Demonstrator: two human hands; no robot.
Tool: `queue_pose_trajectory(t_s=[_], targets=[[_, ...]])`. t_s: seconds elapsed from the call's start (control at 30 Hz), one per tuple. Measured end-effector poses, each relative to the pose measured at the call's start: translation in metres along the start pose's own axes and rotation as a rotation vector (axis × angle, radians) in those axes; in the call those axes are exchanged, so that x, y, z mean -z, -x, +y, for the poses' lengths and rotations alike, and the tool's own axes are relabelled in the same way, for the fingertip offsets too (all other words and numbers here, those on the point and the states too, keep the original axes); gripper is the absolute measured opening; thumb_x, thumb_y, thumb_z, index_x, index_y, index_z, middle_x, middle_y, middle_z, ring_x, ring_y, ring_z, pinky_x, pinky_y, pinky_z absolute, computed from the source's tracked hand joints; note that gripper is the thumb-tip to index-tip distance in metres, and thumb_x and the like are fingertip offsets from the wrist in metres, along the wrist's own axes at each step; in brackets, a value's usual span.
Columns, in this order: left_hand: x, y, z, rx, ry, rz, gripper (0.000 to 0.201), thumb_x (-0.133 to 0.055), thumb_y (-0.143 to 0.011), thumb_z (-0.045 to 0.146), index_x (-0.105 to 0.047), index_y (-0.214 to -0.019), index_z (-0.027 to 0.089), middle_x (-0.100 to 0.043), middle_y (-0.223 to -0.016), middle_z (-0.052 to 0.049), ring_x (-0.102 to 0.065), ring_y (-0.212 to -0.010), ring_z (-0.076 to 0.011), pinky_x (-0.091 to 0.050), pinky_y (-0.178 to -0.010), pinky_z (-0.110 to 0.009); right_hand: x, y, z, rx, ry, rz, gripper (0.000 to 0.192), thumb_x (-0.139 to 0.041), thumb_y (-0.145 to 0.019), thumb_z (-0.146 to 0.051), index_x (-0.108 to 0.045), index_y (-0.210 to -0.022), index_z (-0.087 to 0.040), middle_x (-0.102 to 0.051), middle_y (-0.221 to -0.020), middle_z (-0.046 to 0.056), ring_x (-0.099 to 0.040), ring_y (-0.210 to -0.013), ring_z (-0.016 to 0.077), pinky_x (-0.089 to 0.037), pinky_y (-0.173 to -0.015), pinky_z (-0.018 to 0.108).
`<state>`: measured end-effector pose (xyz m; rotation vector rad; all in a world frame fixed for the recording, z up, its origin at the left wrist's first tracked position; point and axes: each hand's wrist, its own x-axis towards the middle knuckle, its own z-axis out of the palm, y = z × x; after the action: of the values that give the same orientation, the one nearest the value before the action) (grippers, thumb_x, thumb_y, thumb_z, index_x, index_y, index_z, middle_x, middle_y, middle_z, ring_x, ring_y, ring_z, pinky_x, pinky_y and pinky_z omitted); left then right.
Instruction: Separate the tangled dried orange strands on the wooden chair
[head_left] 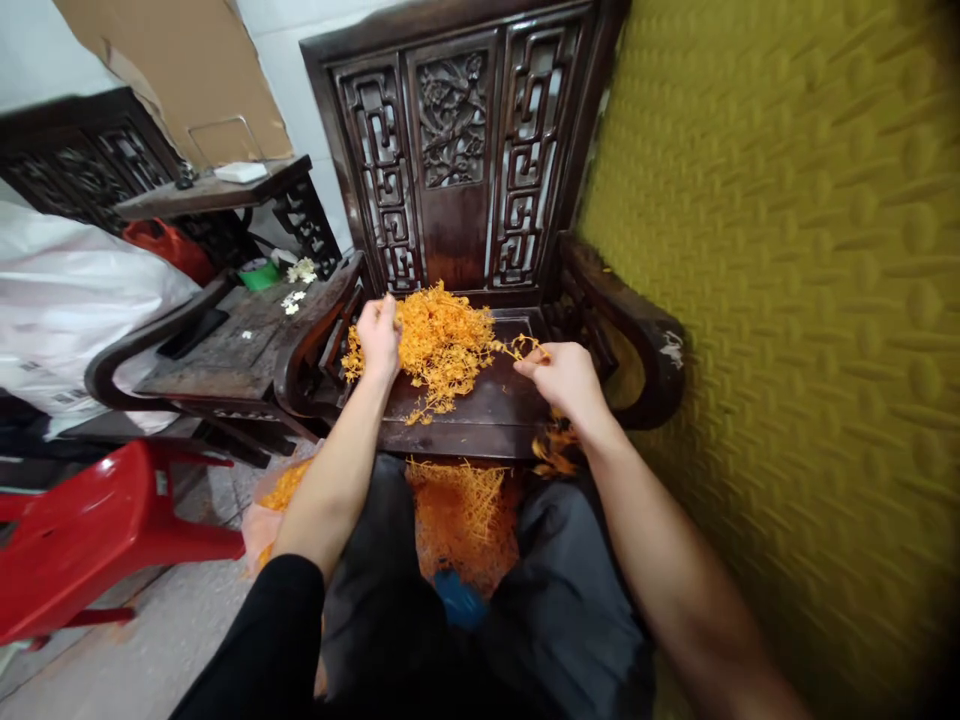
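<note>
Pale pink plastic bag (255, 540) on the floor, left of the person's legs, holding loose orange bits (285, 486). Between the knees is an orange mass (457, 520) strewn with thin stalks; what contains it is unclear. A small green tub (259, 275), contents too small to tell, sits near white blossoms (302, 270) on a neighbouring dark seat (214, 365).

Directly ahead, a heap of orange sprigs (450, 335) lies on the seat of a dark wooden chair (454, 235) with a carved openwork back. The hands are apart: the right hand (559, 375) pinches a thin sprig (516, 348) beside the heap; the left hand (379, 338) is curled at its left edge, and whether it grips anything cannot be told.

A textured mustard-yellow wall (795, 230) fills the right side; a red plastic stool (82, 530) stands at left.
</note>
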<state>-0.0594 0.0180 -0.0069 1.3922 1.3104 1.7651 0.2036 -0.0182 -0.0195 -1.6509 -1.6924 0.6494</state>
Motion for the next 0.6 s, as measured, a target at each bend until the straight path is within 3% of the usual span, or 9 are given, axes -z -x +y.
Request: queue_pose_trajectory(t_s=[0.1,0.2,0.4,0.6], targets=[[-0.004,0.002,-0.002,0.177,0.21,-0.038,0.053,-0.058,-0.086,0.072,-0.041,-0.083,0.023,-0.043,-0.062,0.008,-0.031,-0.048,-0.0057,-0.019,-0.049,-0.025,0.0,-0.004,0.012,0.012,-0.195,0.003,0.025,-0.076,-0.073,-0.039,-0.068,-0.066,-0.016,-0.062,-0.057,0.001,-0.05,-0.053,0.0143,-0.035,-0.055,0.029],[-0.019,0.015,0.005,0.294,0.39,-0.165,0.048,-0.068,-0.083,0.065,-0.049,-0.092,0.022,-0.053,-0.071,0.005,-0.041,-0.05,-0.0051,-0.023,-0.048,-0.022,-0.005,0.0,0.009,0.026,-0.308,0.004,0.031,-0.077,-0.074,-0.046,-0.069,-0.071,-0.016,-0.062,-0.061,0.001,-0.049,-0.055,0.0133,-0.035,-0.056,0.028],[-0.034,0.026,0.023,0.469,0.518,-0.261,0.037,-0.061,-0.092,0.057,-0.052,-0.097,0.021,-0.059,-0.08,-0.001,-0.057,-0.062,-0.0085,-0.034,-0.05,-0.02,-0.006,0.006,-0.005,0.048,-0.528,0.075,0.032,-0.08,-0.073,-0.046,-0.07,-0.075,-0.016,-0.065,-0.068,0.002,-0.051,-0.06,0.0135,-0.038,-0.058,0.028],[-0.035,0.02,0.022,0.569,0.646,-0.259,0.028,-0.052,-0.101,0.044,-0.052,-0.091,0.018,-0.071,-0.109,-0.011,-0.058,-0.066,-0.0061,-0.028,-0.041,-0.016,-0.006,-0.001,-0.006,0.049,-0.695,0.141,0.033,-0.082,-0.072,-0.047,-0.07,-0.08,-0.017,-0.066,-0.075,0.002,-0.053,-0.063,0.0128,-0.042,-0.06,0.027]])
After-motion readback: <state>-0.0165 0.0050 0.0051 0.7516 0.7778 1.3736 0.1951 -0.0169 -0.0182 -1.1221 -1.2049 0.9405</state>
